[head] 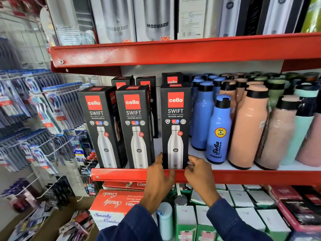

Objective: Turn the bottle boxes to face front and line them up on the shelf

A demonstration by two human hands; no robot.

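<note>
- Three tall black cardboard bottle boxes with red logo squares and a steel bottle printed on the front are standing upright along the front edge of the red metal shelf (132, 175), across the middle of the frame.
- The left box (101, 127) and the middle box (136, 126) are sitting just beside each other, fronts facing out, the left one angled slightly so its right side is showing.
- The right box (175, 126) is standing apart from the middle one, with a gap between them, its front facing squarely out.
- The left hand (159, 176), lower centre of the frame, is pressing its fingers against the lower left edge of the right box, thumb lying over the shelf lip.
- The right hand (199, 173) is touching the lower right corner of the same box with curled fingertips; together the two hands are bracketing its base, neither wrapped fully around it.
- More black boxes of the same kind (172, 79) are standing behind the front row.
- Blue (218, 131), peach (248, 129) and pale green bottles with black caps are crowding the shelf at right of the frame, the small blue one near the right box.
- Grey boxes (156, 20) are filling the upper shelf; toothbrush packs (43, 108) are hanging at left.
</note>
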